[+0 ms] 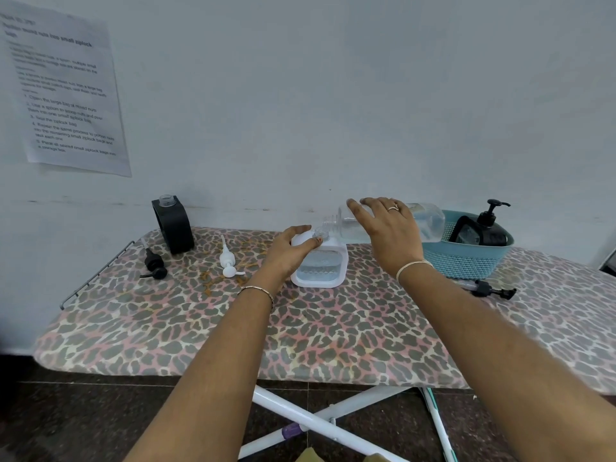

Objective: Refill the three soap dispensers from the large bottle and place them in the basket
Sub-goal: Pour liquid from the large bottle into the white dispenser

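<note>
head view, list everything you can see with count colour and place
ironing board: 1, leopard print
white dispenser: 1, white and clear, mid board
large bottle: 1, clear, tipped over white dispenser's neck
open black dispenser: 1, black, board's rear left
basket: 1, light blue, board's rear right
pumped black dispenser: 1, black, in the basket
white pump: 1, white, lying left of white dispenser
left black pump: 1, black, near board's left edge
right black pump: 1, black, in front of basket
paper sheet: 1, white, wall upper left
left hand: 1, grips white dispenser
right hand: 1, holds large bottle
</note>
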Tool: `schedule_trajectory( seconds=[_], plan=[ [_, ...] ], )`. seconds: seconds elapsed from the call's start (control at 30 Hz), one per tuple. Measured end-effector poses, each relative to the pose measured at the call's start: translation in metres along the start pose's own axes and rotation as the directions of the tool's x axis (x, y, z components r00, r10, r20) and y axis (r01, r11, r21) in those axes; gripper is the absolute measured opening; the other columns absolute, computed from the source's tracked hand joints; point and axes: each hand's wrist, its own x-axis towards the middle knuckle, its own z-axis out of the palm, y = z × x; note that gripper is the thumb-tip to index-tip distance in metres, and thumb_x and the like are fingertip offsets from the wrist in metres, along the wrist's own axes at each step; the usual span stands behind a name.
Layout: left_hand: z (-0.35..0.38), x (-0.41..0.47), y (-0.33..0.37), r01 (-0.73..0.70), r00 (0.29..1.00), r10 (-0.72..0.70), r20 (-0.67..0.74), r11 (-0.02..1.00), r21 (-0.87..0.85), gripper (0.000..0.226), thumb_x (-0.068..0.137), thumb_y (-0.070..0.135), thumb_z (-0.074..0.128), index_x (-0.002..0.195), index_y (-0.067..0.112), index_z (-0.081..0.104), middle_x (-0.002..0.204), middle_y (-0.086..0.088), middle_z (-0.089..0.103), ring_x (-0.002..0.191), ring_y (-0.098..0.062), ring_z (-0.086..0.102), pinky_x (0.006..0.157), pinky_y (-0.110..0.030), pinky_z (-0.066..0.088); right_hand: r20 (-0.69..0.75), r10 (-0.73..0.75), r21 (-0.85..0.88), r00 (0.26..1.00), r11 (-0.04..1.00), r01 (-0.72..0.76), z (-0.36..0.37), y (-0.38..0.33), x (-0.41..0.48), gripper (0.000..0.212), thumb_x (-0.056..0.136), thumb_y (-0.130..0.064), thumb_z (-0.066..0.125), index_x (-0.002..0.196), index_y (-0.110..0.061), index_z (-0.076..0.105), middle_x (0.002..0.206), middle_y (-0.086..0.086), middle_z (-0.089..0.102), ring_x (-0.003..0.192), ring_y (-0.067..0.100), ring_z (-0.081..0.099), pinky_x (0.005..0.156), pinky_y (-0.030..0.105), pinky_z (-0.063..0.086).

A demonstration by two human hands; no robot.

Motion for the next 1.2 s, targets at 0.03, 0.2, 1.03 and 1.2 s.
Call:
schedule_trajectory(
  seconds=[0.03,0.2,1.03,1.2],
  plan=[
    [0.0,-0.001,0.0,0.002,1.0,-0.002,0.002,1.0,-0.001,0.044,0.065,0.051,0.075,0.104,0.043,0.058,0.124,-0.002,0.058,0.107,-0.025,0.061,0.092,-0.046,0.053,-0.006,0.009,0.012,1.0,1.0,-0.009,0.001,-0.001,0.0,0.087,0.058,0.013,0.071,0.136,-0.019,0.047,0.122,0.012,0.06,0.109,0.032,0.058,0.097,0.044,0.043],
    [0.0,0.0,0.0,-0.007,1.0,0.007,-0.003,1.0,0.03,0.04,0.073,0.048,0.074,0.108,0.042,0.057,0.129,-0.002,0.056,0.11,-0.025,0.059,0.094,-0.045,0.052,-0.041,0.037,0.043,0.999,0.998,-0.035,0.004,0.0,-0.001,0.088,0.056,0.016,0.069,0.134,-0.017,0.047,0.12,0.012,0.061,0.106,0.032,0.059,0.095,0.044,0.044],
    [0.003,-0.002,-0.003,-0.023,1.0,0.024,-0.01,0.999,0.028,0.045,0.079,0.043,0.072,0.121,0.036,0.057,0.129,-0.001,0.054,0.111,-0.02,0.058,0.097,-0.04,0.05,0.263,0.802,0.778,0.537,0.154,-0.61,0.028,-0.012,-0.02,0.073,0.064,-0.027,0.085,0.124,-0.016,0.045,0.125,-0.001,0.06,0.111,0.022,0.057,0.096,0.04,0.048],
    [0.004,-0.006,-0.002,-0.034,0.999,0.034,-0.019,0.999,0.036,0.047,0.082,0.043,0.069,0.127,0.035,0.054,0.129,0.002,0.053,0.112,-0.018,0.055,0.096,-0.034,0.049,0.267,0.823,0.778,0.501,0.122,-0.616,0.028,-0.017,-0.023,0.078,0.066,-0.023,0.085,0.129,-0.012,0.04,0.124,0.005,0.057,0.113,0.026,0.054,0.099,0.04,0.045]
  ],
)
